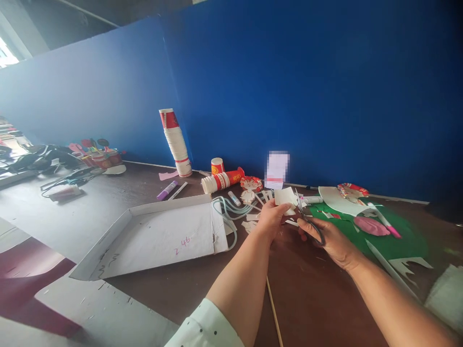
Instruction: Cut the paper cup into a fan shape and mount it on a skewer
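My left hand [272, 217] pinches a piece of white paper [285, 196] between thumb and fingers over the dark table. In my right hand [331, 241] is a pair of scissors [314, 228], its fingers through the dark handles. The blades point up and lie along the right edge of the paper; whether they cut into it I cannot tell. Narrow white paper strips [252, 217] lie around and beneath my left hand. Just behind it sits a cut-up red and white paper cup [250, 185]. A thin wooden stick [274, 313] lies between my forearms.
Left of my hands is a shallow white box lid [159, 236] beside a coiled pale cable [231, 212]. A tall leaning cup stack [175, 142] stands near the blue partition [289, 86]. To the right, a green sheet [405, 231] carries a pink marker [385, 220] and paper scraps.
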`<state>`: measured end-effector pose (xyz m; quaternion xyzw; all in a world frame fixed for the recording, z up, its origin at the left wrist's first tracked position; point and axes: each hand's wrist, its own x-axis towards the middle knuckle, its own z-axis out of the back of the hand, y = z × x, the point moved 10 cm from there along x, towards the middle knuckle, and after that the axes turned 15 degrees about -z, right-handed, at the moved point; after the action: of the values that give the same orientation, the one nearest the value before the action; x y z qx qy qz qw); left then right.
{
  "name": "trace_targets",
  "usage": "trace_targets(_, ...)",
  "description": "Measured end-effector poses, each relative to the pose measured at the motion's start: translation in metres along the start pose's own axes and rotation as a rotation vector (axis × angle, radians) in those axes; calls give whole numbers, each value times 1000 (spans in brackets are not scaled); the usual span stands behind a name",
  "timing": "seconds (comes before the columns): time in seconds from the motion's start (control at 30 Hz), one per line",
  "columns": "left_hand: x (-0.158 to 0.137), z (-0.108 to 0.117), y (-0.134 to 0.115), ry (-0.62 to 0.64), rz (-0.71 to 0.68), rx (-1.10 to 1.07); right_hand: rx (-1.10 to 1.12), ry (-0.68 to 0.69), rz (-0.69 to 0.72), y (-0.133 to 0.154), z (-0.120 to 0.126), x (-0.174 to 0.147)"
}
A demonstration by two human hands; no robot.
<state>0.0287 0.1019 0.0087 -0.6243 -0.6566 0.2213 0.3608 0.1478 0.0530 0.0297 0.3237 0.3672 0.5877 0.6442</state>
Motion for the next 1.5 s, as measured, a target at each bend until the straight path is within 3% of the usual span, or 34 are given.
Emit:
trace_targets(0.1,0,1,2,8,17,22,-8,84,-66,-8,-7,3)
trace_targets(0.97,4,7,10,1,25,22,-108,29,-90,-3,-4,2)
trace_targets(1.5,2,6,5,-30,37,25,-129,-4,-32,1,-3,0)
